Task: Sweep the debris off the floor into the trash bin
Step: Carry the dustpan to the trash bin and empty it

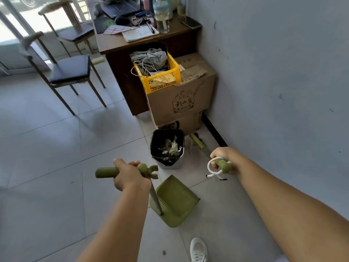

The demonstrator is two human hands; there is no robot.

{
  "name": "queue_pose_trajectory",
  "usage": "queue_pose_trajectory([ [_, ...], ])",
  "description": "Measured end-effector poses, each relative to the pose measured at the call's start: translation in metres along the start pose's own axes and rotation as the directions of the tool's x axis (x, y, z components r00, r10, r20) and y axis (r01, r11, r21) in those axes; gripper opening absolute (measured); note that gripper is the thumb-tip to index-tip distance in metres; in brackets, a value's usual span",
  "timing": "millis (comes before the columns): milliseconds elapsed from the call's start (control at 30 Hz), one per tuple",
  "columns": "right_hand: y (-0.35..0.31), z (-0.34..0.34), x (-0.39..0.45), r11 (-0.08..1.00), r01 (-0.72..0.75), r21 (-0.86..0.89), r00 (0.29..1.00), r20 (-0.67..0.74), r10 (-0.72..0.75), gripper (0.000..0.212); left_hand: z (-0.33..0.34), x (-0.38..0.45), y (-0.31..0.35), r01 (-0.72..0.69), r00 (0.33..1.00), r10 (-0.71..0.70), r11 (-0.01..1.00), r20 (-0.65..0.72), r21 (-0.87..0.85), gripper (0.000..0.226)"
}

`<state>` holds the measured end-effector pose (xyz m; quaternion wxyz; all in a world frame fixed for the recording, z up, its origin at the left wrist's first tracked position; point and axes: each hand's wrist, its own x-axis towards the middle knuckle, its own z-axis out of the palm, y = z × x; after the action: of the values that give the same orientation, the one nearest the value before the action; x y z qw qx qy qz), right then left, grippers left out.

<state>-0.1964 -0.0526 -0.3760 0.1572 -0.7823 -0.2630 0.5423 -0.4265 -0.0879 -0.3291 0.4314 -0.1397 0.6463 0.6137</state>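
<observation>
My left hand [130, 174] grips the green handle of a long-stemmed green dustpan [174, 200], whose pan hangs just above the tiles and looks to hold nothing. My right hand [223, 159] grips the green end of a broom handle [222, 165] with a white cord loop. The broom's head [198, 141] lies by the wall base, just right of the trash bin [167, 148]. The bin has a black liner and holds crumpled paper scraps. It stands on the floor in front of the dustpan.
Stacked cardboard boxes [181, 103] with a yellow crate [160, 72] on top stand behind the bin, beside a brown desk [120, 46]. Two dark-seated chairs [69, 69] stand at the left. The wall [273, 72] runs along the right. My white shoe [198, 250] is below.
</observation>
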Motion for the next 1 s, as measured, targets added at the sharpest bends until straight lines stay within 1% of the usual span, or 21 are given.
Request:
queue_pose_trajectory([
  [133, -0.028, -0.005, 0.049, 0.987, -0.075, -0.144, 0.997, 0.018, 0.079, 0.028, 0.041, 0.013, -0.015, 0.028, 0.999, -0.028, 1.000, -0.039, -0.011, 0.030],
  [300, -0.045, 0.001, 0.089, 0.932, -0.035, -0.362, 0.998, 0.029, 0.048, 0.029, 0.057, 0.028, -0.033, 0.076, 0.996, -0.070, 0.990, -0.059, 0.121, 0.030],
  [367, -0.047, 0.006, 0.107, 0.899, -0.008, -0.437, 0.997, 0.061, 0.039, 0.023, 0.060, 0.035, -0.042, 0.077, 0.995, -0.063, 0.980, -0.084, 0.181, 0.033],
  [433, -0.043, 0.010, 0.119, 0.838, 0.002, -0.546, 0.997, 0.060, 0.037, 0.015, 0.058, 0.042, -0.049, 0.063, 0.994, -0.040, 0.968, -0.098, 0.244, 0.036],
  [467, -0.039, 0.013, 0.123, 0.788, 0.001, -0.616, 0.999, 0.039, 0.029, 0.016, 0.057, 0.046, -0.050, 0.053, 0.995, -0.028, 0.961, -0.097, 0.270, 0.037],
  [567, -0.022, 0.019, 0.121, 0.679, -0.011, -0.734, 1.000, 0.008, 0.025, 0.029, 0.052, 0.061, -0.047, 0.040, 0.996, -0.013, 0.953, -0.092, 0.301, 0.038],
  [667, -0.005, 0.028, 0.107, 0.625, -0.040, -0.780, 0.996, 0.018, 0.087, 0.033, 0.041, 0.073, -0.042, 0.066, 0.998, -0.065, 0.945, -0.015, 0.322, 0.034],
  [767, 0.014, 0.037, 0.084, 0.595, -0.047, -0.802, 0.992, 0.033, 0.123, 0.038, 0.025, 0.079, -0.040, 0.132, 0.980, -0.176, 0.927, 0.096, 0.352, 0.033],
  [833, 0.021, 0.041, 0.062, 0.560, -0.017, -0.828, 0.989, 0.070, 0.133, 0.039, 0.016, 0.079, -0.040, 0.156, 0.964, -0.220, 0.922, 0.147, 0.354, 0.037],
  [900, 0.026, 0.048, 0.034, 0.530, 0.034, -0.847, 0.979, 0.135, 0.153, 0.036, 0.007, 0.076, -0.039, 0.169, 0.955, -0.242, 0.921, 0.174, 0.352, 0.041],
  [967, 0.034, 0.056, 0.012, 0.542, 0.059, -0.838, 0.969, 0.179, 0.171, 0.031, 0.001, 0.075, -0.039, 0.179, 0.949, -0.255, 0.920, 0.184, 0.350, 0.043],
  [1000, 0.040, 0.061, 0.000, 0.561, 0.056, -0.826, 0.964, 0.191, 0.185, 0.033, -0.004, 0.074, -0.038, 0.181, 0.946, -0.260, 0.919, 0.192, 0.349, 0.044],
])
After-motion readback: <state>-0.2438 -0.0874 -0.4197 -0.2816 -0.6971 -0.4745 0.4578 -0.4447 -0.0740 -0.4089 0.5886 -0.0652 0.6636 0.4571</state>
